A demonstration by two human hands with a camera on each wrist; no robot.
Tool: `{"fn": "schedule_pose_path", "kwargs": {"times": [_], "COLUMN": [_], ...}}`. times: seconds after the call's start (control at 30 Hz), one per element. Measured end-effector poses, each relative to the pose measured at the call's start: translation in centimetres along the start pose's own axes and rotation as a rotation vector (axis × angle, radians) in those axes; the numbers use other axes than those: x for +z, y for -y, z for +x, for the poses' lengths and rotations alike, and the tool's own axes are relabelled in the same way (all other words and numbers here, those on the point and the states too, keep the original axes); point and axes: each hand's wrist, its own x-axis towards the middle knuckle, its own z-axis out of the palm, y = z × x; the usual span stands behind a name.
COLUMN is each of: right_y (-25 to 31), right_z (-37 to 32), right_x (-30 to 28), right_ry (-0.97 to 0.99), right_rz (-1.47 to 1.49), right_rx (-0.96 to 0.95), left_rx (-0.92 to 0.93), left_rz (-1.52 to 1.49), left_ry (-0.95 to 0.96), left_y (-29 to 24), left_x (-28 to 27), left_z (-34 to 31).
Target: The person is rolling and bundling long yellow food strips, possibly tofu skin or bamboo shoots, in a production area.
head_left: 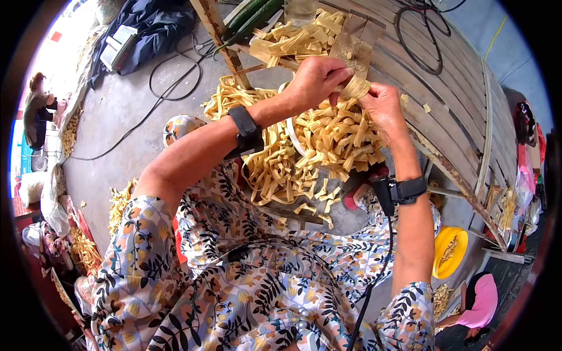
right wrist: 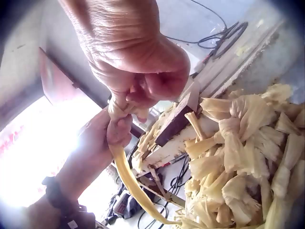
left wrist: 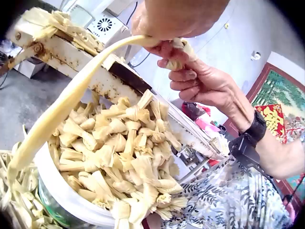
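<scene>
Both hands meet above a white-rimmed bucket (left wrist: 71, 202) heaped with knotted pale-yellow strips (head_left: 336, 137). The left hand (head_left: 316, 82) pinches a yellow strip (head_left: 355, 88) between thumb and fingers, and the right hand (head_left: 384, 111) grips its other side. From the left hand a long yellow tail (left wrist: 66, 100) hangs down past the bucket in the left wrist view. In the right wrist view, the right hand (right wrist: 138, 62) has curled fingers around the folded strip, just above the left hand (right wrist: 102, 138). The exact fold between the fingertips is partly hidden.
A slatted wooden bench (head_left: 451, 88) with a rusty frame stands beyond the bucket, bearing loose strips (head_left: 304, 38), a small wooden block and green cucumbers (head_left: 252, 20). More strips lie left of the bucket. A yellow bucket (head_left: 449, 253) and a person in pink (head_left: 479, 301) are at right.
</scene>
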Motion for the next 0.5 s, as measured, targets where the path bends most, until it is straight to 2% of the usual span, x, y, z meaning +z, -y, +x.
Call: {"fn": "schedule_pose_path", "kwargs": {"times": [0.1, 0.17, 0.3, 0.33, 0.37, 0.43, 0.5], "right_y": [0.1, -0.9, -0.6, 0.0, 0.5, 1.6, 2.5], "right_z": [-0.3, -0.5, -1.2, -1.4, -1.3, -1.3, -1.1], "right_x": [0.4, 1.2, 1.8, 1.7, 1.6, 0.9, 0.0], "right_ry": [0.026, -0.055, -0.283, -0.270, -0.267, -0.265, -0.298], "right_rz": [0.049, -0.140, -0.664, -0.498, -0.405, -0.219, 0.137], "right_rx": [0.109, -0.148, -0.572, -0.507, -0.529, -0.569, -0.364], "left_rx": [0.061, 0.149, 0.021, -0.166, -0.350, -0.291, -0.322], "left_rz": [0.199, 0.402, 0.326, 0.077, -0.173, -0.526, -0.642], "left_ry": [0.080, 0.068, 0.069, 0.043, 0.015, 0.079, 0.084], "left_y": [-0.3, 0.9, 1.6, 1.5, 1.1, 1.9, 0.7], "left_x": [-0.1, 0.7, 1.2, 1.0, 0.8, 0.7, 1.0], "left_z": [-0.4, -0.8, -0.7, -0.6, -0.4, -0.3, -0.5]}}
